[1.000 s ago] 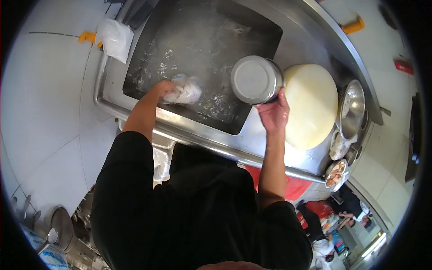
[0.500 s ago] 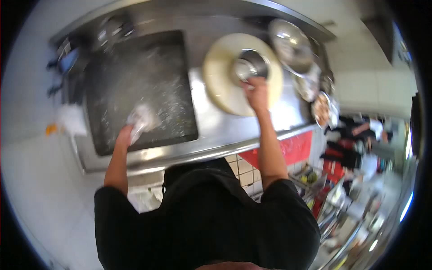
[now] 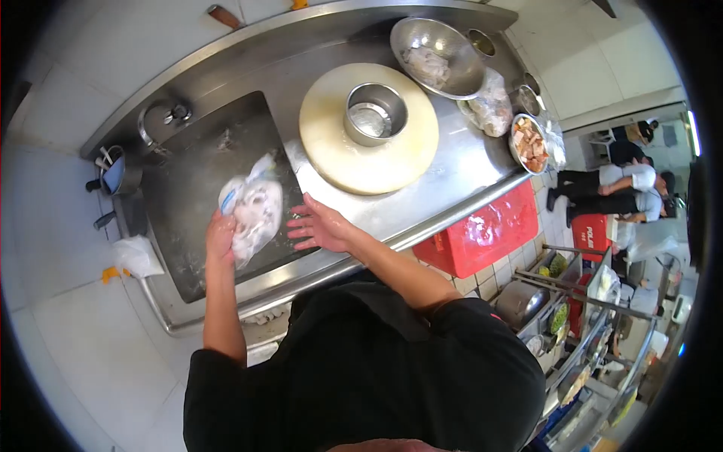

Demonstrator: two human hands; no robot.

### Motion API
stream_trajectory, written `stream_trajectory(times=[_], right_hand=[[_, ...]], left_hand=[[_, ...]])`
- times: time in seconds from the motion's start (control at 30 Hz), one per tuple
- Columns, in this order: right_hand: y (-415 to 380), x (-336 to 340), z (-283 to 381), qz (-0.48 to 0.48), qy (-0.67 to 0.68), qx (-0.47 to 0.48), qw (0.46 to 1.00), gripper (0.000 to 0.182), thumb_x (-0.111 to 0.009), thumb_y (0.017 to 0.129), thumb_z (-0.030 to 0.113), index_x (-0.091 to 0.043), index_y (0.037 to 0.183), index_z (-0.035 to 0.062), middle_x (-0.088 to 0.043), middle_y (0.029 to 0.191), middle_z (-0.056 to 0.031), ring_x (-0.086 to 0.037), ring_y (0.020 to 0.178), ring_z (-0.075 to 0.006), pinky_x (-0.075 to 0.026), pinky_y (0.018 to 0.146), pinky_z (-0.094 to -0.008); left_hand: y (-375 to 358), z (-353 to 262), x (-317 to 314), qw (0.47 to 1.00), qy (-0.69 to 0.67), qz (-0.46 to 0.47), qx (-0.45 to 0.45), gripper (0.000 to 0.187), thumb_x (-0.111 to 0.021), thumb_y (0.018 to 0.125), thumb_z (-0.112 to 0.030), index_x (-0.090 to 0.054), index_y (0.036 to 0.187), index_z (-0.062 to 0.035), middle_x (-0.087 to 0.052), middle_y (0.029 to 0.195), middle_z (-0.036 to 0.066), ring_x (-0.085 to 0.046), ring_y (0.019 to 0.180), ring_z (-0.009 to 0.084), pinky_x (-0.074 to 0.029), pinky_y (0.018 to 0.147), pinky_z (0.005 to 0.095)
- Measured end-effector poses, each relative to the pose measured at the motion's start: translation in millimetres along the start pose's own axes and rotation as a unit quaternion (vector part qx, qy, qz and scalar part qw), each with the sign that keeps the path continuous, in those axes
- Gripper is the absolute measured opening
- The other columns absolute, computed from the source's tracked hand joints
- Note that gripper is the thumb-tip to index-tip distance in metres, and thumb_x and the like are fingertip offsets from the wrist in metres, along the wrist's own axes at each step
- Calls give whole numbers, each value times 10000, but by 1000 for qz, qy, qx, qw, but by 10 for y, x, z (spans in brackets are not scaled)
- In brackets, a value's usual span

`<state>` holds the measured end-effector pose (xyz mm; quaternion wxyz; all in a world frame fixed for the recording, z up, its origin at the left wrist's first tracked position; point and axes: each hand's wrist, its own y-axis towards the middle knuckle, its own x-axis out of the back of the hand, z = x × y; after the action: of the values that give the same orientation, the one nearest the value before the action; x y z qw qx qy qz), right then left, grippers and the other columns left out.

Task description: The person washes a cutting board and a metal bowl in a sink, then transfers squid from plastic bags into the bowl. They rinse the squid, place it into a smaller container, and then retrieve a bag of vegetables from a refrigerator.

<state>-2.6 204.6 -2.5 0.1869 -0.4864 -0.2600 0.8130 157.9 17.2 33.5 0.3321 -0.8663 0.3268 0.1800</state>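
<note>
My left hand [image 3: 220, 239] is closed on the side of a clear plastic bag [image 3: 258, 211] with pale, whitish food in it. I cannot make out the food's kind. The bag is over the sink basin [image 3: 181, 256], which has water in it. Just right of the bag, over the basin's right edge, my right hand [image 3: 322, 224] is open with its fingers spread and nothing in it. On the round cutting board [image 3: 324, 143] stands a metal pot [image 3: 376, 113], apart from both hands.
Behind the board, a steel bowl [image 3: 459, 49] holds pale food. A filled plastic bag [image 3: 491, 104] and a bowl of reddish chunks [image 3: 529, 145] sit at the counter's right end. The faucet [image 3: 154, 124] is at the back left. A red bin [image 3: 486, 230] stands below the counter; people [image 3: 621, 181] are farther right.
My right hand has let go of the metal pot on the board and moved left to the bag. The bag in my left hand has been raised from the water.
</note>
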Motion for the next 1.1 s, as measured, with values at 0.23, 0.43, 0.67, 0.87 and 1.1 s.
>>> stream_trajectory(times=[0.23, 0.43, 0.67, 0.87, 1.1], right_hand=[[-152, -585, 956, 221, 161, 224, 935, 686, -442, 927, 579, -408, 1386, 70, -483, 1379, -135, -496, 1245, -304, -401, 1048, -466], [-237, -56, 2067, 185, 145, 294, 926, 498, -520, 922, 439, -550, 1211, 34, -612, 1187, -131, -588, 1092, -306, -466, 981, -454], [-562, 581, 3002, 146, 106, 383, 906, 519, -495, 895, 337, -481, 1299, 11, -548, 1273, -183, -521, 1174, -370, -414, 1023, -512], [-644, 1441, 3617, 90, 104, 517, 845, 472, -437, 917, 357, -524, 1214, 1, -614, 1151, -160, -602, 1046, -334, -488, 941, -471], [-1024, 1666, 3737, 53, 195, 545, 814, 417, -450, 899, 192, -461, 1290, 47, -556, 1214, -164, -578, 1080, -343, -502, 917, -474]], left_hand=[[987, 322, -331, 987, 49, 95, -120, 450, -525, 744, 39, -546, 1194, 36, -630, 1101, 122, -653, 928, 206, -548, 804, 344], [748, -17, -2169, 963, 174, 62, -194, 386, -550, 746, 31, -618, 1125, 6, -676, 1016, 95, -662, 856, 178, -552, 759, 338], [1106, 722, -3494, 927, 142, -169, -304, 475, -491, 743, 46, -477, 1217, 51, -611, 1087, 272, -593, 1038, 405, -459, 921, 399], [1574, 898, -4235, 834, 236, -105, -488, 614, -525, 675, 27, -488, 1287, -7, -496, 1274, 231, -477, 1187, 360, -387, 1019, 393], [1664, 1175, -4578, 845, 406, 81, -338, 532, -682, 787, -247, -577, 1249, -6, -397, 1372, 183, -448, 1240, 280, -397, 1011, 377]])
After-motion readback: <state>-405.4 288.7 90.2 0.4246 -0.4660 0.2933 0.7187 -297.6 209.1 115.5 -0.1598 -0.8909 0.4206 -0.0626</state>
